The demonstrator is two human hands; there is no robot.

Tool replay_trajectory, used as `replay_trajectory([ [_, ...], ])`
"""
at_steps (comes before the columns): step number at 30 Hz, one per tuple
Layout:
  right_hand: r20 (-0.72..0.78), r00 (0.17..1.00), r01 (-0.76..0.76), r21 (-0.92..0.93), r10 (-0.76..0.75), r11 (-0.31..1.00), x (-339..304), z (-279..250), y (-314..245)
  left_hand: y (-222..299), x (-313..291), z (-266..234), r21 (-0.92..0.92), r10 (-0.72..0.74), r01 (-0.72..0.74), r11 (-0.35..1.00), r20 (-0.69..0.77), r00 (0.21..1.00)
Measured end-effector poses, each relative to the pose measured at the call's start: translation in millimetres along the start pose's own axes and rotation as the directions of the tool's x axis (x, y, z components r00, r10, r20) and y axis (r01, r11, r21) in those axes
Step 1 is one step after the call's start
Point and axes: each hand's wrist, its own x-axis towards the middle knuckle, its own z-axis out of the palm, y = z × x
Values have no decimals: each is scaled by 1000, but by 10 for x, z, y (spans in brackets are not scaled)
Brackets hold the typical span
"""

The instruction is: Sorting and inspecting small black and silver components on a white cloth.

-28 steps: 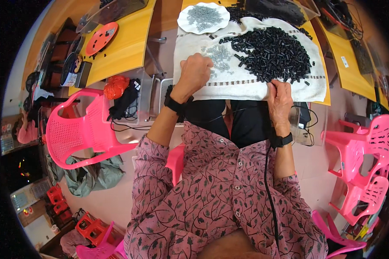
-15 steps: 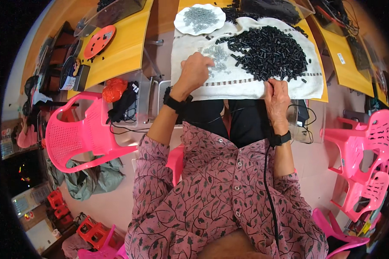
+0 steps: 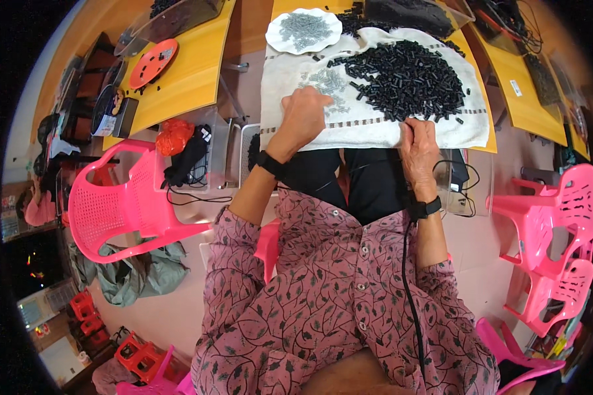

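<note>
A white cloth covers the table before me, with a pile of small black tubular pieces on its right half. To the left of that pile lies a loose scatter of small clear pieces. My left hand rests at the near side of the clear pieces, fingers curled together and pointing right; what they hold is hidden. At the near edge of the black pile, my right hand has its thumb and fingers pinched together. Anything in that pinch is too small to make out.
A scalloped white plate of clear pieces stands at the far left of the cloth. A clear bin with black pieces is behind the pile. On the left table lies an orange plate. Pink chairs stand at both sides.
My left hand has shifted slightly right and nearer me, beside the clear pieces. My right hand stays by the near edge of the black pile, its fingers barely moved.
</note>
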Motion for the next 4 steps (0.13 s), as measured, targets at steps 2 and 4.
replay_trajectory([
  [2,5,1000,-3,1,3,1000,2,1,-13,-59,-4,-1,-8,-20,20,1000,-46,999],
  [4,2,1000,10,-8,-10,1000,1,-5,-21,-101,11,-37,19,-71,72,997,-32,997],
])
